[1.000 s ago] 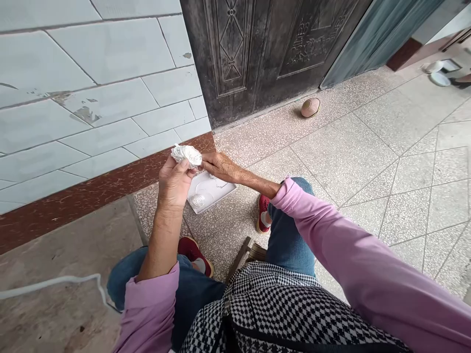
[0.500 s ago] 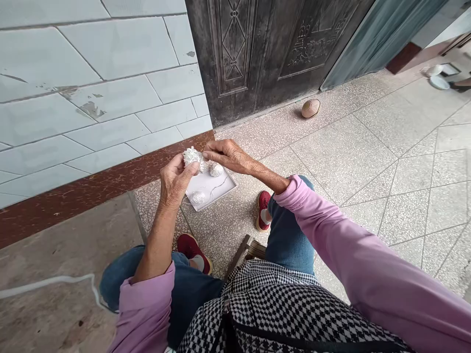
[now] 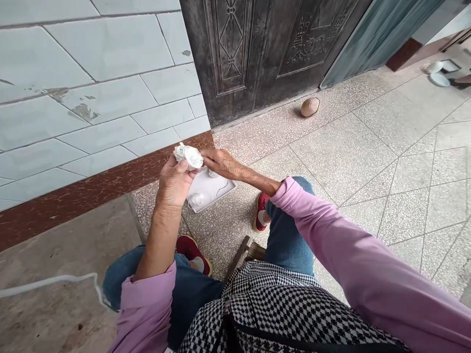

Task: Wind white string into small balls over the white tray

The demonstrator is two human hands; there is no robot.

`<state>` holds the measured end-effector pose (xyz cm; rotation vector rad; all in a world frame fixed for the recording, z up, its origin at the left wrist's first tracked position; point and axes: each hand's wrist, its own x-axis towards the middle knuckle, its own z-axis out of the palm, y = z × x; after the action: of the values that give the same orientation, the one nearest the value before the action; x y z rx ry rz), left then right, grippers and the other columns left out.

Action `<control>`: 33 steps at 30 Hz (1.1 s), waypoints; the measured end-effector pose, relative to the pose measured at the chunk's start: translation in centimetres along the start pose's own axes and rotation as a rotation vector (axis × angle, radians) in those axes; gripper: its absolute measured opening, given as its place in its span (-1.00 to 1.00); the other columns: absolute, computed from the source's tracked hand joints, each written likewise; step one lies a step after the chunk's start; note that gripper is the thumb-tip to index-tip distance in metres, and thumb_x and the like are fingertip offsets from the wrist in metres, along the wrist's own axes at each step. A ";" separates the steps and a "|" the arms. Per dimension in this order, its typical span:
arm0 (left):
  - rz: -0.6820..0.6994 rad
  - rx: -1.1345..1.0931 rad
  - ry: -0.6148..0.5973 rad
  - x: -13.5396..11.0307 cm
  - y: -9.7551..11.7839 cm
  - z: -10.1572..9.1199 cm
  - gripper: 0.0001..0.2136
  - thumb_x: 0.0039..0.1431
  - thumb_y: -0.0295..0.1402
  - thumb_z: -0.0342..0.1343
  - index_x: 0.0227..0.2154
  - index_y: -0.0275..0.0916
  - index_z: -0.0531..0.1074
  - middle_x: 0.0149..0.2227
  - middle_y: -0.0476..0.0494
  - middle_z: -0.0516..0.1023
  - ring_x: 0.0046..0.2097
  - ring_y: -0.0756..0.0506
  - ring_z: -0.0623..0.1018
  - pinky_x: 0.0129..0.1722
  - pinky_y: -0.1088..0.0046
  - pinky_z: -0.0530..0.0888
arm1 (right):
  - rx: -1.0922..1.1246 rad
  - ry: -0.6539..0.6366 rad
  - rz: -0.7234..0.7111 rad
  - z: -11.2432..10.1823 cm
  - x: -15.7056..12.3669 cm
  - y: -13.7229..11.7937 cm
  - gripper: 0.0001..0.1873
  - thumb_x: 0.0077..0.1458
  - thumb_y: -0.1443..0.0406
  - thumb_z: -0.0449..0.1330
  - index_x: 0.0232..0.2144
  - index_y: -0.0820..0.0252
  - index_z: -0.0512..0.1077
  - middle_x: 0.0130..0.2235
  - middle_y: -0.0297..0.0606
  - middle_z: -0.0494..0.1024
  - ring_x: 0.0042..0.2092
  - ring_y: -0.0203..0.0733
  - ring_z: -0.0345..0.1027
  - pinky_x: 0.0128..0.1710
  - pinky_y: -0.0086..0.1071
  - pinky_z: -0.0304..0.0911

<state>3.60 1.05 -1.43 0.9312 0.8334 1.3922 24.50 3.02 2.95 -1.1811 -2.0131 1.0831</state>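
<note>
A ruffled white yarn bundle (image 3: 189, 156) is held up in my left hand (image 3: 172, 184), the thumb pressing its near side and the fingers behind it. My right hand (image 3: 224, 164) is closed in a pinch at the bundle's right edge. Anything between those fingertips is too small to make out. Below both hands lies a shallow white box lid (image 3: 217, 194) on the floor. It contains a white yarn ball (image 3: 196, 199) at its near left and a second white ball (image 3: 213, 173), partly hidden by my right hand. A thin strand runs across the lid.
The tiled wall (image 3: 106, 108) rises at the left, beside a dark carved door (image 3: 253, 59). A brownish ball (image 3: 310, 107) rests on the speckled floor near the door. A wooden-framed stool (image 3: 245, 255) is between my legs, and a white cord (image 3: 55, 279) lies at left.
My left hand has turned the yarn bundle, so a rounder, wound-looking side faces me. Both hands have shifted slightly left, and my right hand now covers more of the second ball.
</note>
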 end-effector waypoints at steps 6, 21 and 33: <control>0.167 0.123 0.159 1.1 -1.1 -1.9 -0.36 -0.02 -0.08 0.88 0.04 -0.12 0.70 0.03 -0.09 0.86 0.09 -0.21 0.80 0.02 0.26 0.70 | -0.105 -0.228 -0.064 2.4 -0.2 -0.2 -0.64 0.83 0.35 0.27 -0.19 0.16 0.53 -0.19 -0.26 0.63 -0.12 -0.09 0.47 0.03 -0.27 0.30; -0.072 0.113 -0.101 -2.1 1.6 -1.9 -0.38 0.16 0.09 0.84 0.10 -0.16 0.81 -0.07 -0.27 0.83 -0.23 -0.22 0.85 -0.36 0.36 0.74 | 0.156 0.028 -0.094 -1.4 1.2 -2.3 -0.52 0.89 0.12 0.26 -0.24 0.08 0.46 -0.28 -0.29 0.58 -0.19 -0.15 0.34 -0.04 -0.27 0.35; -0.068 0.191 -0.125 -1.7 2.7 -1.5 -0.46 0.01 -0.22 0.84 0.05 -0.16 0.84 -0.16 -0.15 0.79 -0.27 -0.11 0.69 -0.34 0.41 0.69 | 0.029 0.073 -0.264 -1.5 0.7 -0.9 -0.57 0.86 0.00 0.30 -0.15 0.04 0.53 -0.23 -0.25 0.59 -0.12 0.02 0.38 -0.02 -0.15 0.45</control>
<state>1.08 -0.70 0.28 1.1146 0.9055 1.1984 24.93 3.90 4.54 -0.8954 -2.0209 0.9212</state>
